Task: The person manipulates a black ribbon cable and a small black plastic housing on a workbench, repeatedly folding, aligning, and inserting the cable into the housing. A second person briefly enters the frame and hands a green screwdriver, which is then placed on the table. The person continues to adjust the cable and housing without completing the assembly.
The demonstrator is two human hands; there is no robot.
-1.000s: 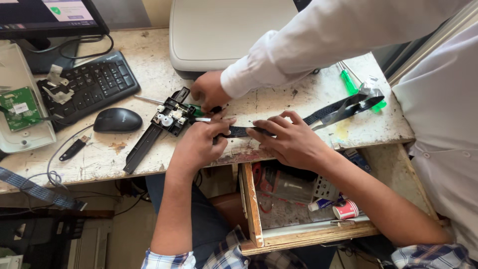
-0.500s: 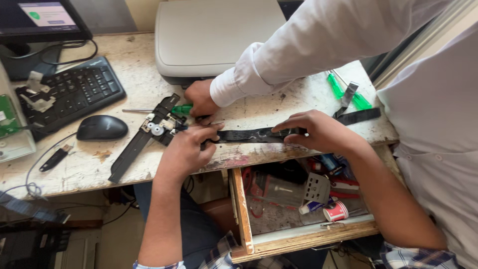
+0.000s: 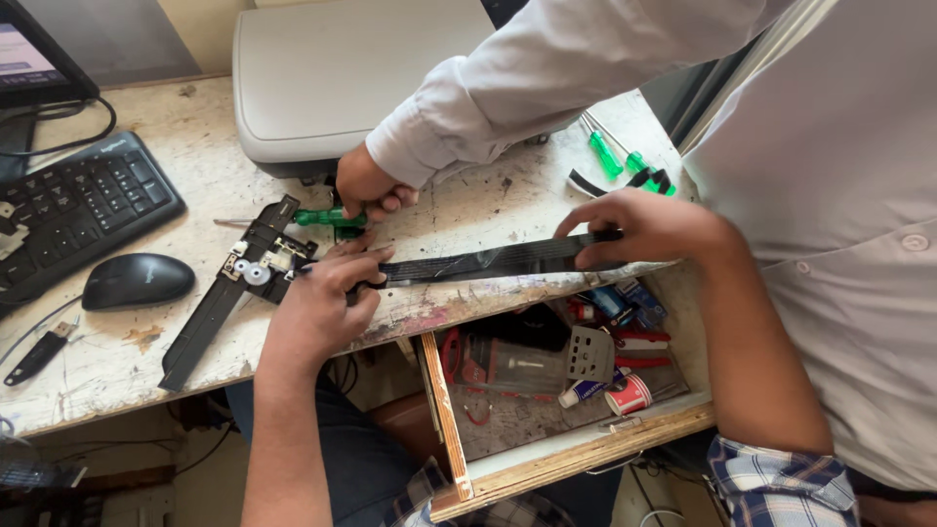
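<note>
Head view, items listed largest to smallest. Worn work desk [image 3: 117,390]: pale top, chipped front edge, with an open wooden drawer [image 3: 576,459] of small tools below it. Grey device casing [image 3: 332,78] sits at the back of the desk. A co-worker's white sleeve [image 3: 547,78] reaches across it from the right; that person's hand [image 3: 371,187] grips a green-handled screwdriver [image 3: 327,217].

Black ribbon strip [image 3: 488,262]: it lies just above the desk's front edge, long axis running left to right, near level, stretched between the wearer's two hands. Its left end meets a black mechanism bar [image 3: 234,283], which lies diagonally, upper end by the screwdriver.

Left hand [image 3: 322,303]: fingers curled closed, pinching the strip's left end just beside the bar. Right hand [image 3: 649,226]: fingers narrow, thumb beneath, holding the strip's right end over the desk edge. The left hand is the nearer to the bar; the right is well apart from it.

Black mouse [image 3: 137,280] and keyboard [image 3: 78,210] lie to the left, untouched.
</note>
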